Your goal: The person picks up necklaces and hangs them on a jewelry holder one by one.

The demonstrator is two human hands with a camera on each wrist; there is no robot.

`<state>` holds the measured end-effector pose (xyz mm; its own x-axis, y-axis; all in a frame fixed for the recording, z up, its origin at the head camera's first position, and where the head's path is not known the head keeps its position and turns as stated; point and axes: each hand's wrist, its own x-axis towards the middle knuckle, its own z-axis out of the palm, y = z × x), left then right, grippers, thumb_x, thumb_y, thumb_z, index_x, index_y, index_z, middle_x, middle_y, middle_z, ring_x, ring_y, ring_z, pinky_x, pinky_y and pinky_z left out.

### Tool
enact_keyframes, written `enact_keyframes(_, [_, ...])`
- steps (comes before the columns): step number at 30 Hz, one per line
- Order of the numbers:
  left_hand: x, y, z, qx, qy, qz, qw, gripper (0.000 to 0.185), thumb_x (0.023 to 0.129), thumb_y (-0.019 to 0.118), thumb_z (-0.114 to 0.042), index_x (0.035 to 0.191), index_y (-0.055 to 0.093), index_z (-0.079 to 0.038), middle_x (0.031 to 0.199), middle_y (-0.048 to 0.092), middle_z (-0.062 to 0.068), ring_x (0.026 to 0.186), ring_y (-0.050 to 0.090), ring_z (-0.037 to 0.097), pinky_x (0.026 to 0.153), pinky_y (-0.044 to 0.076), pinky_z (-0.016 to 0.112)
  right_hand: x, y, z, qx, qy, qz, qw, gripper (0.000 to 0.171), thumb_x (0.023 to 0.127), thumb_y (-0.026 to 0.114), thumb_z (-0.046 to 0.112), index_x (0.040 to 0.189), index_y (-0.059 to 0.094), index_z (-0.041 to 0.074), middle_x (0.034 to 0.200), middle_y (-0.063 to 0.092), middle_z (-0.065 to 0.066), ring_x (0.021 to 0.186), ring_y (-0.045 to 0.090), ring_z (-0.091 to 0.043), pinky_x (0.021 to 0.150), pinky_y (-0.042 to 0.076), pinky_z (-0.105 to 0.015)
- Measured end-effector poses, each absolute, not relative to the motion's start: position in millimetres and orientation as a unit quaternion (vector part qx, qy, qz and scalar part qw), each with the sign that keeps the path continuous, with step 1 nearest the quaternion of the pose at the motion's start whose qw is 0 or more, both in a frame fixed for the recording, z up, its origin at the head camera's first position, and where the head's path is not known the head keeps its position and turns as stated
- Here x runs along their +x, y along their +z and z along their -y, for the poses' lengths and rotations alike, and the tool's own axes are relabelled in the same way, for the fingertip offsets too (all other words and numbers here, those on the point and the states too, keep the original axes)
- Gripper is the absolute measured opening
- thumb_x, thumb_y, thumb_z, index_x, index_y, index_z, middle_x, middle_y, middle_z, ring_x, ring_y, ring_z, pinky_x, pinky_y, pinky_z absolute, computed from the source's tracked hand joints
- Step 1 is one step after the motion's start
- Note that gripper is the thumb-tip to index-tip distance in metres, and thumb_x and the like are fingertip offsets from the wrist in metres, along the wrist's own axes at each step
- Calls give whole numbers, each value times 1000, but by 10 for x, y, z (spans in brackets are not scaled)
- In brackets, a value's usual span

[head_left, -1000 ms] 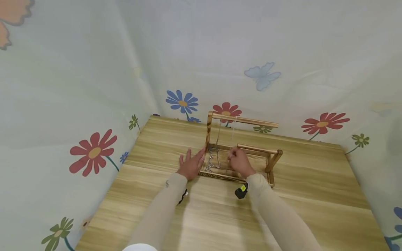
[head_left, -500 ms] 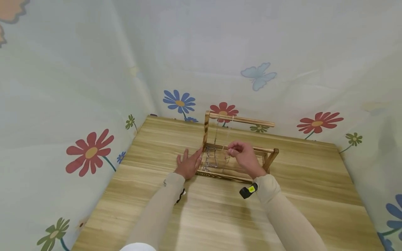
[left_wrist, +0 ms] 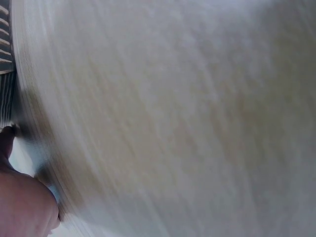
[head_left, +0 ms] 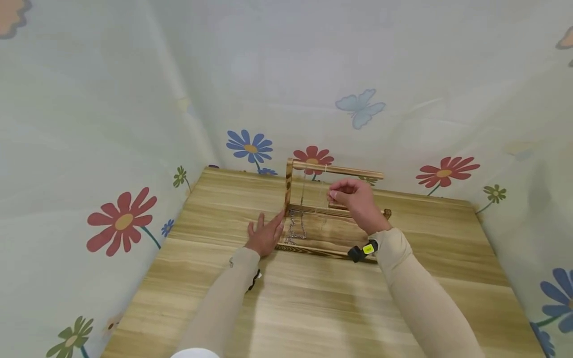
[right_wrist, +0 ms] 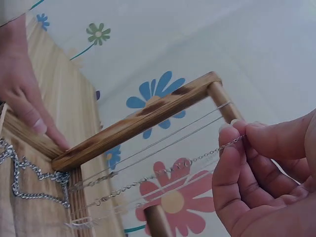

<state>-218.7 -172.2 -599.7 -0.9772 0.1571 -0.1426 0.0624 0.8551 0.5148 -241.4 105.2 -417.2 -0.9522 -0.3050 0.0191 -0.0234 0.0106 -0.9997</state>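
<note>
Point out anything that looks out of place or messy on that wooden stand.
The chunky silver chain lies heaped on the wooden stand's base rather than hanging from a bar. Otherwise nothing odd: the right hand pinches a thin chain; the left hand steadies the stand.

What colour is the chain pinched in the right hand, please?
Silver; the chain shows best in the right wrist view, pinched by the right hand.

Left wrist view is a blur; only a sliver of the left hand (left_wrist: 22, 207) shows
</note>
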Motion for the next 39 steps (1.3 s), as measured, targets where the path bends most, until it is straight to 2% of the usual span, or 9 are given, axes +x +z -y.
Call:
enact_keyframes(4, [-2189,-6003,1741,55,272,-957,82,52,108,18,-50,158,9,-42,160,25,-15,151,-9,34,114,-14,62,-2455,-4079,-1031,-117,-712,-685,97,19,94,65,-1,111,64,-10,107,68,-25,93,70,-26,87,57,-40])
enact_keyframes(9, [-2197,-6079,1743,58,271,-957,83,52,106,16,-53,157,5,-47,160,23,-17,151,-10,34,114,-16,61,-2486,-4004,-1032,-96,-765,-628,109,14,92,64,-7,106,67,-6,99,69,-12,88,69,-22,82,58,-30])
enact_keyframes(11, [-2208,-6112,1740,62,272,-957,79,52,106,17,-53,157,4,-48,160,23,-18,151,-10,34,114,-16,61,-2509,-3992,-1038,-93,-784,-604,106,16,92,63,-9,108,66,-9,98,70,-11,86,69,-20,80,58,-28])
enact_keyframes(16, [-2198,-6084,1716,63,274,-957,76,52,108,22,-48,158,8,-45,160,24,-15,151,-6,36,114,-13,63,-2548,-3975,-1054,-87,-801,-584,101,33,91,66,-6,120,56,-19,99,69,-12,88,70,-23,84,58,-29])
enact_keyframes(18, [-2185,-6050,1704,63,275,-956,78,52,108,23,-47,158,10,-43,161,25,-14,151,-6,37,114,-12,64,-2554,-3968,-1051,-84,-802,-583,101,34,91,67,-5,120,56,-19,99,68,-12,89,70,-23,85,58,-30])
enact_keyframes(23, [-2179,-6032,1695,62,274,-956,81,52,108,22,-48,158,9,-42,160,25,-14,151,-6,36,114,-12,63,-2581,-3962,-1024,-85,-805,-581,80,27,89,68,-7,114,61,-15,97,68,-13,88,71,-26,85,58,-34])
enact_keyframes(30, [-2184,-6073,1701,64,268,-958,78,52,108,21,-48,158,7,-44,160,26,-14,151,-6,36,115,-12,63,-2634,-3955,-1004,-69,-824,-560,47,29,89,68,-9,114,58,-20,91,69,-13,81,73,-22,78,60,-31])
enact_keyframes(36, [-2182,-6035,1714,60,269,-957,84,52,108,21,-49,158,7,-44,160,24,-15,151,-6,35,115,-12,62,-2668,-3966,-1013,-57,-841,-538,33,11,88,68,-9,99,70,-8,88,72,-13,79,74,-22,73,60,-29])
enact_keyframes(39, [-2184,-6002,1717,60,274,-957,77,52,108,23,-47,158,11,-41,160,27,-12,151,-4,36,115,-10,63,-2673,-3963,-1017,-56,-845,-531,21,10,88,68,-11,96,72,-6,87,72,-13,78,74,-22,72,60,-29])
